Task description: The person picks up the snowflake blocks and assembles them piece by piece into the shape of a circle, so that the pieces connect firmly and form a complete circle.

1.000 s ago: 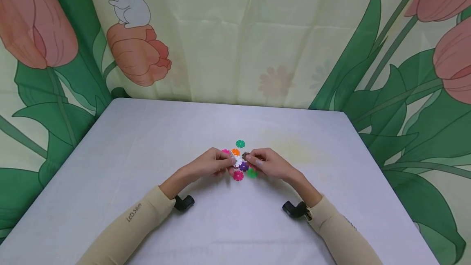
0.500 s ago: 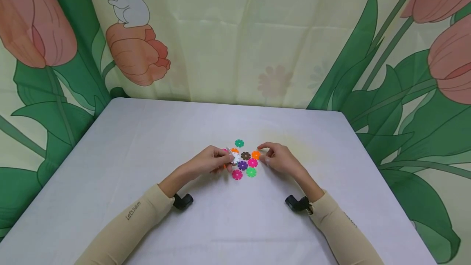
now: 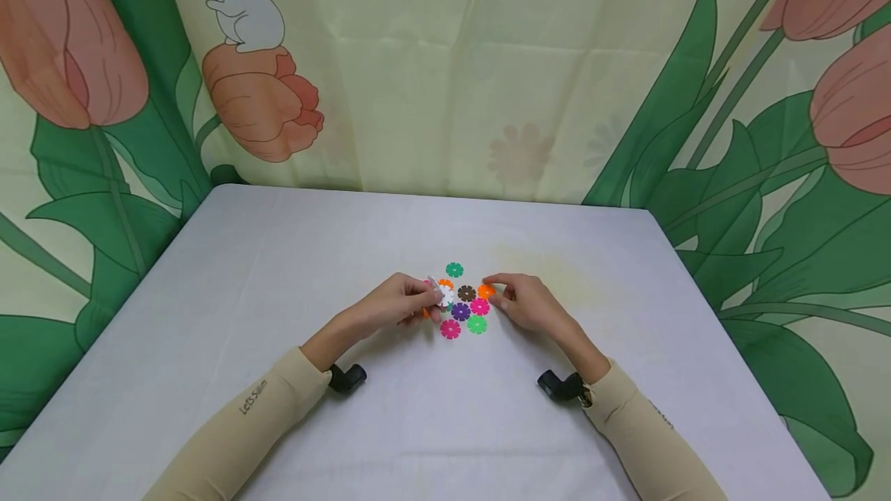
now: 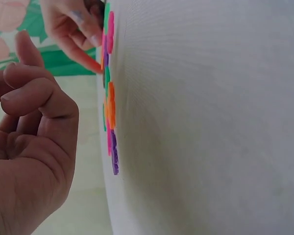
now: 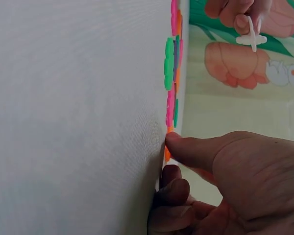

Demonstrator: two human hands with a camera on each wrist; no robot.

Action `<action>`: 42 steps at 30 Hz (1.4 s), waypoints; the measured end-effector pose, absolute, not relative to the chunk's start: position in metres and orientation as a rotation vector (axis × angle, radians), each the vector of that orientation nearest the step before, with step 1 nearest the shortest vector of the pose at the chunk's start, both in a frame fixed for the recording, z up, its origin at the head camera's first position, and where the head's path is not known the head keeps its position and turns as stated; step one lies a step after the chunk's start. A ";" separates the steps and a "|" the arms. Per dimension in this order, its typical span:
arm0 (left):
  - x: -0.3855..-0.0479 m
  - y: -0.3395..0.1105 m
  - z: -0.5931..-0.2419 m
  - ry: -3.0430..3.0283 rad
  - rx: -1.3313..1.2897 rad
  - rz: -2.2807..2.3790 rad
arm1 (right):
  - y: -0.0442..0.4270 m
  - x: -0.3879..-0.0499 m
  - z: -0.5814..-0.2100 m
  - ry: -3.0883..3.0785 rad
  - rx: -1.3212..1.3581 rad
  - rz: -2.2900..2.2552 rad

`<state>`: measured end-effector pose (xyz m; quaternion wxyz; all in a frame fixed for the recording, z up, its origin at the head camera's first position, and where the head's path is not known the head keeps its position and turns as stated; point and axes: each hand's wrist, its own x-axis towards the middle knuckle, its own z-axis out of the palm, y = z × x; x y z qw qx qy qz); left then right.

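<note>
In the head view, my left hand (image 3: 398, 302) pinches joined white notched discs (image 3: 446, 297) above the table. The right wrist view shows them as a white cross shape (image 5: 253, 40). My right hand (image 3: 530, 305) has its thumb and index finger at the edges of a flat orange disc (image 3: 486, 291); its thumb (image 5: 186, 149) touches that disc (image 5: 167, 153) in the right wrist view. Between the hands lie brown (image 3: 466, 293), purple (image 3: 461, 311), pink (image 3: 479, 306) and light green (image 3: 476, 324) discs. The left wrist view hides what my left hand (image 4: 36, 132) holds.
A dark green disc (image 3: 455, 270) lies at the back of the cluster, and a pink one (image 3: 450, 328) at its front. More discs lie partly behind my left hand. The white-covered table (image 3: 445, 416) reaches back to a printed curtain (image 3: 418, 83).
My right hand has moved right from beside the brown disc to the orange disc, uncovering pink and light green discs. Its finger and thumb have drawn in slightly. My left hand keeps holding the white pieces.
</note>
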<state>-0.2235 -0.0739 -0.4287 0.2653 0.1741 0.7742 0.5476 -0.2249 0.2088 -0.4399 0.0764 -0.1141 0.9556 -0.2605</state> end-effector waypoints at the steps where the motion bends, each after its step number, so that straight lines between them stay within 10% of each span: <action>1: -0.224 -0.074 -0.429 2.091 0.467 1.481 | 0.209 -0.225 -0.440 2.867 -0.343 -0.780; 42: -0.225 -0.077 -0.430 2.064 0.442 1.513 | 0.211 -0.226 -0.426 2.744 -0.186 -0.976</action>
